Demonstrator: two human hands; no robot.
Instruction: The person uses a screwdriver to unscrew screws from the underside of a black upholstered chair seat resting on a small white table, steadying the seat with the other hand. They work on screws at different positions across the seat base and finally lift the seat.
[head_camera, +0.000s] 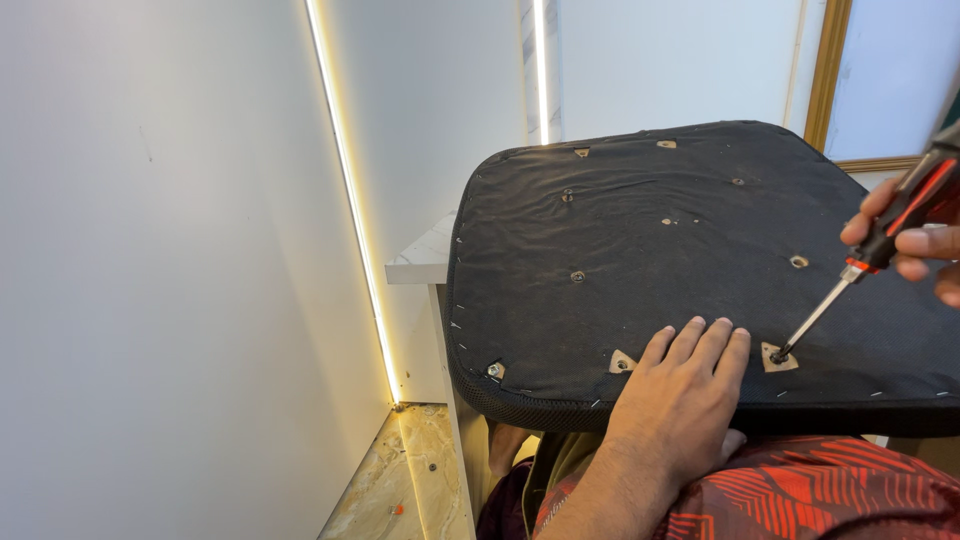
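Observation:
A black fabric-covered chair seat (680, 240) lies upside down in front of me, its underside up, with several screw holes and stapled edges. My left hand (680, 400) rests flat on its near edge, fingers together, next to a triangular cut-out (622, 362). My right hand (915, 245) grips a red and black screwdriver (880, 240). Its metal tip sits in a screw hole (778, 356) just right of my left fingers.
The seat rests on a white marble-look table (425, 262) against a white wall. A lit vertical light strip (345, 190) runs down the wall corner. Marble floor (400, 480) shows below left. My red patterned clothing (820, 495) fills the bottom right.

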